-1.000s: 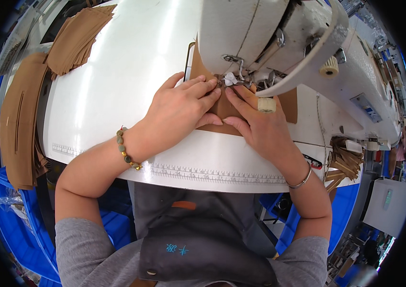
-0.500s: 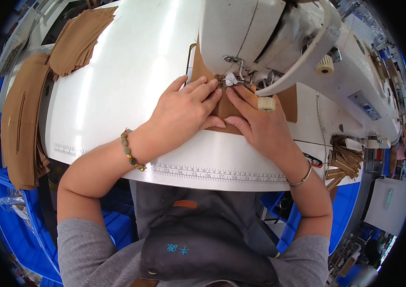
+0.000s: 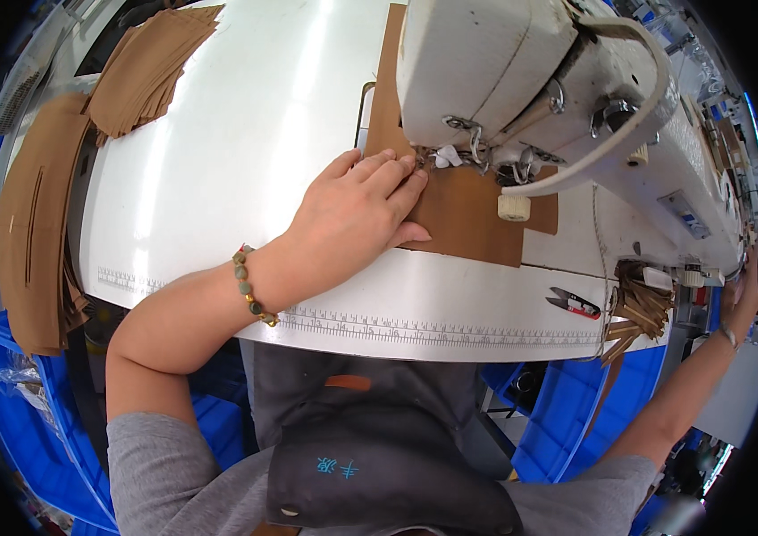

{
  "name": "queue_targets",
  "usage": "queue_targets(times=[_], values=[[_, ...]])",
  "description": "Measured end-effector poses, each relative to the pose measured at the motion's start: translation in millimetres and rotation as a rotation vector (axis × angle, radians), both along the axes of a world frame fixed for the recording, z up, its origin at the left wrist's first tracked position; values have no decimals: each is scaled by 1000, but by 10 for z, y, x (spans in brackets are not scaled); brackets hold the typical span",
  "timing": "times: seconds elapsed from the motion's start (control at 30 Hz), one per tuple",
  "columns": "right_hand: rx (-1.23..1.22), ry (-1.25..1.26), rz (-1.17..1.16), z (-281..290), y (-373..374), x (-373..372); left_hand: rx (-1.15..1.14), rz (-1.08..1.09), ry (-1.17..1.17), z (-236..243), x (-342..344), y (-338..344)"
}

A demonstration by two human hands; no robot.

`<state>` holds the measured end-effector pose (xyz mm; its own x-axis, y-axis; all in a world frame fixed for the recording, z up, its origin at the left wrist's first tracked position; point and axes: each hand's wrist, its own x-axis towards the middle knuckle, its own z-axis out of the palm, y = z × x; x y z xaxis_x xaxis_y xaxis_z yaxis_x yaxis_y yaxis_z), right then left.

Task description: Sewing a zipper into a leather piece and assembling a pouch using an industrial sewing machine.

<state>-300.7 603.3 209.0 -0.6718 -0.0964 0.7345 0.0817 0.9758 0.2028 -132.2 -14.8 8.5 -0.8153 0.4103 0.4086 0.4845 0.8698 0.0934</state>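
A brown fabric piece [image 3: 468, 219] lies under the head of a white sewing machine [image 3: 486, 71]. My left hand [image 3: 357, 205] rests flat on its left part, fingers stretched toward the presser foot [image 3: 424, 161] and the thumb lying on the cloth. A small white piece [image 3: 447, 156] sits beside the foot. My right arm reaches out past the machine's right end, where my right hand [image 3: 741, 290] is at the dark rim of the picture; its fingers are too unclear to read.
Stacked brown fabric pieces [image 3: 151, 71] lie at the far left, with long slotted brown panels [image 3: 35, 223] nearer. Thread snips [image 3: 574, 303] and a bundle of brown strips [image 3: 638, 308] are at the right. Blue bins [image 3: 30, 420] stand below the table, whose front edge carries a ruler [image 3: 415, 330].
My right hand has left the fabric and swung far right beyond the machine. The left hand stays on the cloth. More of the fabric and the snips now show.
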Motion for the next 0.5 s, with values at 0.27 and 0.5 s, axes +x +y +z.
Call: queue_targets(times=[0.27, 0.5], values=[[-1101, 161, 180, -1532, 1177, 120, 10, 13, 5, -14, 24, 11], [-878, -44, -90, -735, 1591, 45, -3, 14, -16, -10, 19, 10]])
